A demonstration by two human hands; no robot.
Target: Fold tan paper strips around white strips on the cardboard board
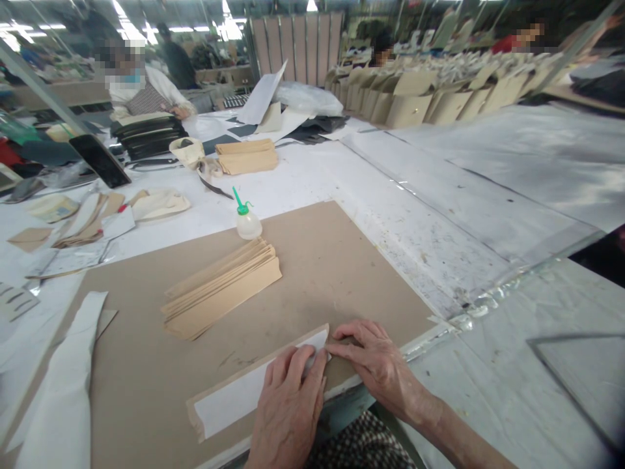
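Bright overhead lamps (227, 27); glare on white tabletop (522, 176); background blurred, edges stretched.

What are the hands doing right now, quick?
Left hand: open, resting on the white strip.
Right hand: partly curled, at the strip's far right end; can't tell if it's pinching it.

You have two hands, one left (291, 407) and one right (371, 361), at the near edge of one brown board (322, 260). There you count one white strip (232, 402) over one tan strip (192, 411); farther in, one pile of tan pieces (227, 299), too overlapped to count; at the far edge, one bottle (249, 226).
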